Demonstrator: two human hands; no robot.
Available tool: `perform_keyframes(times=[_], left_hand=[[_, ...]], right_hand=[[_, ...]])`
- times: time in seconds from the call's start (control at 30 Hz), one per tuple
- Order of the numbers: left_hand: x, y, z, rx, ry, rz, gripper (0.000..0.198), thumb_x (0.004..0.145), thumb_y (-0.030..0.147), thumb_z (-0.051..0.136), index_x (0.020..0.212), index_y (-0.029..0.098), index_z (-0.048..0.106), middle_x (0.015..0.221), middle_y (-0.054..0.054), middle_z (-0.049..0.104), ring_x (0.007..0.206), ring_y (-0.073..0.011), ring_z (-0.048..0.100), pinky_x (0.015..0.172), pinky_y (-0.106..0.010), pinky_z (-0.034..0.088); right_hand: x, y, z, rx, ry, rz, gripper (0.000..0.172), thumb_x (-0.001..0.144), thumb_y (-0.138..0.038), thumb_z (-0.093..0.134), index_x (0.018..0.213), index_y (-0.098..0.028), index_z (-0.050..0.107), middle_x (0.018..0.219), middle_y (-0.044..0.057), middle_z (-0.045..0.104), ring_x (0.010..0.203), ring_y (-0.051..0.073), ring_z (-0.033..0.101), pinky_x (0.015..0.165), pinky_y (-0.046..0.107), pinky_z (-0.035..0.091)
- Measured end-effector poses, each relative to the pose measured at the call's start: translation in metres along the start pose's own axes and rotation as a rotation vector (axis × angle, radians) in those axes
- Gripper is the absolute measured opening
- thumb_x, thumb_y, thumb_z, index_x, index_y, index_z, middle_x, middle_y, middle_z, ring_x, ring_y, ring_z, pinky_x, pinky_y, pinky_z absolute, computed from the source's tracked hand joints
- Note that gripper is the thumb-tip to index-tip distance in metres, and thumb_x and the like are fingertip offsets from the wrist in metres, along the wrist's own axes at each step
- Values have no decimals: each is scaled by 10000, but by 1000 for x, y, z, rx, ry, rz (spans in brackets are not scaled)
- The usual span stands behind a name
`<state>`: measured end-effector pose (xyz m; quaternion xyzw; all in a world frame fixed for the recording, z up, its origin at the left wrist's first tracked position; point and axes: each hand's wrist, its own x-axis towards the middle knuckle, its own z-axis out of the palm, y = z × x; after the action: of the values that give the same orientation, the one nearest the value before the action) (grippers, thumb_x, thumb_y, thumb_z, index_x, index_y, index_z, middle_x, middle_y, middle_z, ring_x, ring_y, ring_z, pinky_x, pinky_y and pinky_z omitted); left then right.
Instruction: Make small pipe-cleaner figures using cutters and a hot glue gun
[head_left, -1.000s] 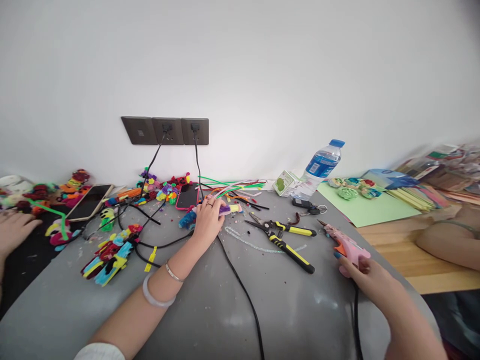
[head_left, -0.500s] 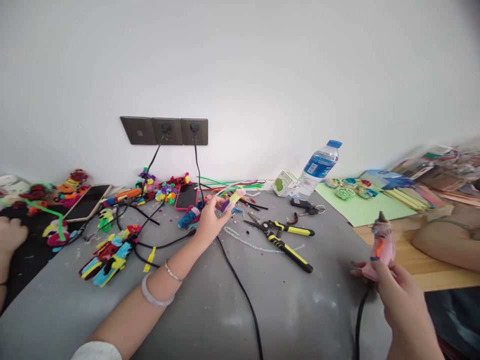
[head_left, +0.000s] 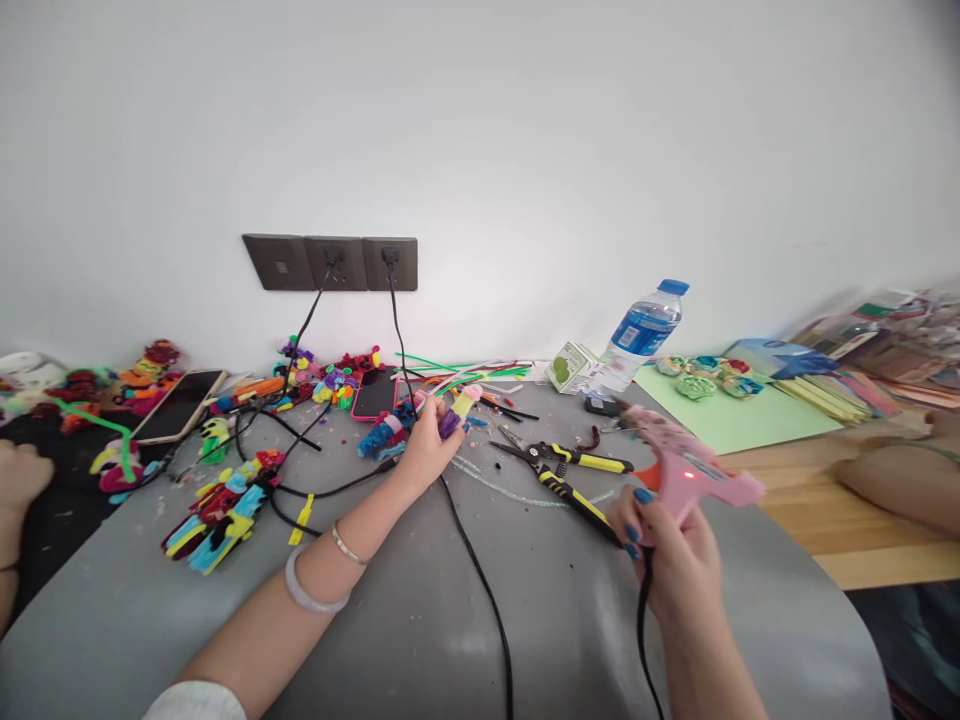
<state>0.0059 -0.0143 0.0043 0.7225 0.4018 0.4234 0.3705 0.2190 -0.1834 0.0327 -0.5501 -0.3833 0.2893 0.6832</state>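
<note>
My left hand (head_left: 427, 447) is closed on a small pipe-cleaner piece (head_left: 459, 407) in purple, yellow and pink, held just above the grey table mat (head_left: 420, 620). My right hand (head_left: 667, 545) grips a pink hot glue gun (head_left: 686, 465) by its handle, lifted over the mat with its nozzle pointing left and up; a red light glows on its side. The gun's black cord (head_left: 643, 640) hangs from my hand. Yellow-handled pliers (head_left: 570, 480) lie between my two hands.
Heaps of coloured pipe-cleaner figures (head_left: 225, 510), two phones (head_left: 176, 403), black cables (head_left: 480, 590) running to wall sockets (head_left: 330, 262), a water bottle (head_left: 637, 335), a small carton (head_left: 570, 365), green paper (head_left: 739, 420). Another person's hand (head_left: 19, 475) is at left, an arm (head_left: 892, 485) at right.
My right hand picked the glue gun up off the mat and brought it left toward the middle. My left hand lifted the pipe-cleaner piece and drew it slightly closer.
</note>
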Motion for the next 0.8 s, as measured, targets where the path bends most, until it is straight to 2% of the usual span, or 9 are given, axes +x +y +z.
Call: perform_keyframes(times=[0.1, 0.17, 0.27, 0.43, 0.57, 0.67, 0.8], left_hand=[[0, 2, 0, 42, 13, 1, 276, 798, 173, 539, 823, 239, 272, 728, 56, 395, 632, -115, 443, 666, -259, 388], [-1, 3, 0, 39, 2, 21, 282, 805, 177, 530, 831, 241, 257, 731, 55, 374, 632, -116, 421, 664, -263, 383], [-3, 5, 0, -12, -55, 48, 242, 839, 198, 495, 848, 241, 256, 771, 38, 399, 667, -122, 430, 674, -269, 397], [-5, 7, 2, -191, -201, 19, 82, 924, 201, 339, 866, 241, 298, 855, -9, 557, 712, -139, 519, 703, -295, 460], [-4, 7, 4, -275, -291, 15, 115, 915, 241, 431, 860, 234, 330, 989, -67, 657, 865, -164, 612, 735, -306, 482], [-2, 6, 3, -302, -313, -9, 144, 882, 245, 509, 890, 227, 366, 1038, -85, 682, 945, -183, 643, 725, -294, 478], [0, 2, 2, -345, -351, -37, 295, 866, 276, 578, 1123, 200, 457, 1096, -112, 700, 1017, -213, 659, 753, -303, 494]], right_hand=[[-3, 14, 26, 129, -84, 43, 239, 903, -431, 551, 813, -217, 499, 479, -71, 400, 439, 100, 321, 442, 232, 225], [-3, 24, 41, 139, -101, 34, 269, 922, -481, 502, 884, -214, 520, 465, -73, 404, 426, 102, 298, 440, 234, 212], [-3, 35, 54, 90, -122, 4, 357, 915, -562, 457, 882, -215, 536, 440, -66, 405, 407, 110, 310, 442, 244, 229], [-5, 46, 55, 49, -182, 7, 454, 899, -644, 406, 962, -217, 548, 437, -55, 459, 362, 113, 303, 388, 239, 222], [-7, 47, 54, 65, -250, 8, 475, 899, -659, 385, 945, -209, 531, 434, -48, 486, 341, 103, 295, 370, 229, 219], [-8, 45, 56, 36, -299, -6, 492, 889, -672, 402, 894, -199, 538, 429, -40, 484, 346, 101, 302, 379, 232, 217], [-8, 41, 57, -18, -339, -15, 530, 882, -691, 393, 796, -191, 549, 431, -18, 478, 371, 108, 330, 403, 247, 233]])
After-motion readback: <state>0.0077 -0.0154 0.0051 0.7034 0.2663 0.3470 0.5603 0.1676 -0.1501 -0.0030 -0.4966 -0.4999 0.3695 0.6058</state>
